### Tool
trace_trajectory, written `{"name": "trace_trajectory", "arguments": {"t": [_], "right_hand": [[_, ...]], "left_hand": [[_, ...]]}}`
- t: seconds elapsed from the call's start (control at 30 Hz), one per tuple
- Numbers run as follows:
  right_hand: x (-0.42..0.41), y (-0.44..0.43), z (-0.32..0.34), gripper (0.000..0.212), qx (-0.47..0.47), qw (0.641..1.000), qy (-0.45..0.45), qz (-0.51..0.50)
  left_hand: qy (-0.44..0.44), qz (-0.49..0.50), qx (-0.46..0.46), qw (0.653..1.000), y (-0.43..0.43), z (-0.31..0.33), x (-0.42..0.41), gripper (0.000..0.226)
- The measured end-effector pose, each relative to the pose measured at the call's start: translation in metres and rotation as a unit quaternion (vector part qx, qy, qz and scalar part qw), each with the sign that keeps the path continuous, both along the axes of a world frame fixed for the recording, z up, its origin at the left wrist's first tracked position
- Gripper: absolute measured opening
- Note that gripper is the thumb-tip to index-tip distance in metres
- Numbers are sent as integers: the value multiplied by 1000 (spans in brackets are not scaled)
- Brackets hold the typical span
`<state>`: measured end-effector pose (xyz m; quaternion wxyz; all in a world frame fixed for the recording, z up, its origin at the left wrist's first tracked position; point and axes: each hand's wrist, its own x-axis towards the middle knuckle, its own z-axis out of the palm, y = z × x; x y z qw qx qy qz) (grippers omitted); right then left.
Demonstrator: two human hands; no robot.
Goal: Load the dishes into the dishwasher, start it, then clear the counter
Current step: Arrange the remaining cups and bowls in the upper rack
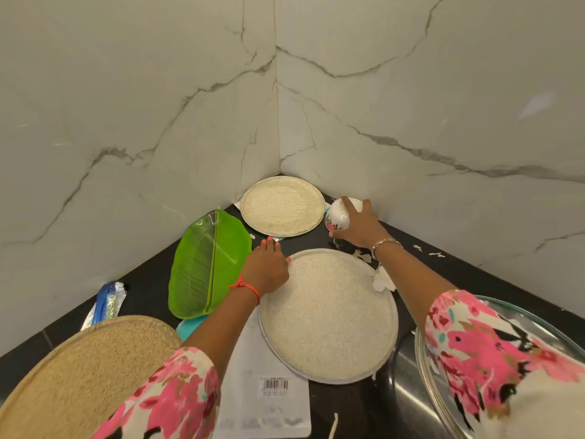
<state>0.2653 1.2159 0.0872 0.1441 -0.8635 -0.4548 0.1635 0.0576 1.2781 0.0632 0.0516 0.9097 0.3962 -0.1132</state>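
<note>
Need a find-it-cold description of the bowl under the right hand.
Go to the corner where the marble walls meet the black counter. A round speckled plate sits there; the bowl lies just right of it, under the right hand. It is the only small white piece with a red flower print.

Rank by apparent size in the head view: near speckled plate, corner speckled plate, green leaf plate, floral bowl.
1. near speckled plate
2. green leaf plate
3. corner speckled plate, farther off, so its true rank is unsure
4. floral bowl
</note>
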Motion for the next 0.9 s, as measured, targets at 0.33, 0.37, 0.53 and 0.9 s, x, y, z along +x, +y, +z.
{"name": "trace_trajectory", "arguments": {"t": [0.33, 0.37, 0.53, 0.9], "right_hand": [[-13, -17, 7, 95, 65, 996, 22, -56], [-14, -21, 11, 96, 69, 996, 16, -55], [-33, -57, 33, 93, 60, 997, -25, -28], [-121, -171, 59, 99, -2, 999, -34, 30]], "left_hand": [[-11, -1, 3, 1000, -2, -1, -1, 57], [-12, -1, -1, 1000, -2, -1, -1, 57], [-5, -7, -41, 999, -2, 8, -3, 59], [-138, -67, 12, 988, -85, 16, -61, 61]]}}
